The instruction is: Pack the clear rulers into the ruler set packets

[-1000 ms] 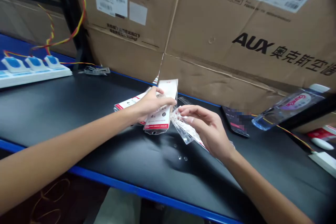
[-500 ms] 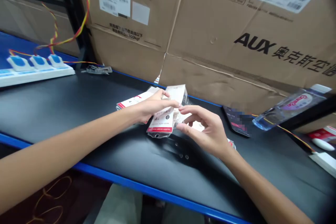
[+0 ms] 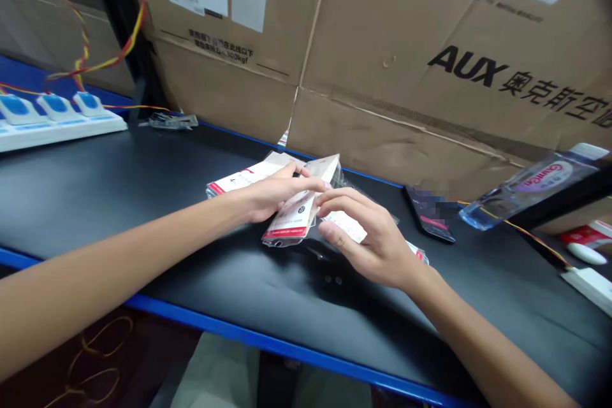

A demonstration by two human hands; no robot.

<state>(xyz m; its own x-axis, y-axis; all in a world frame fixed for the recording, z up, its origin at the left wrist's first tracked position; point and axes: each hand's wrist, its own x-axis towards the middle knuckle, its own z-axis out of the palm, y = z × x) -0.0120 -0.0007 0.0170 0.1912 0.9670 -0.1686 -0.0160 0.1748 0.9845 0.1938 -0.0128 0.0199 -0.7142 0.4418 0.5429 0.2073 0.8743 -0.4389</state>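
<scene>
My left hand is closed around a flat white-and-red card packet in clear plastic, its thumb and fingers across the upper part. The packet is tilted, with its right side raised off the table. My right hand is beside that raised edge, fingers curved and thumb apart, the fingertips at or very near the packet. Whether they touch it I cannot tell. Left of these lies a small stack of similar packets, partly under my left hand. Another white-and-red packet lies beneath my right hand, largely hidden.
A dark phone lies to the right, near a leaning clear bottle. Large cardboard boxes stand behind the black table. At the left is a white power strip with plugs, beside some clear plastic scraps.
The packet in my left hand has tipped, its right edge now higher. My right fingertips have shifted slightly left toward it. The view has moved a little.
</scene>
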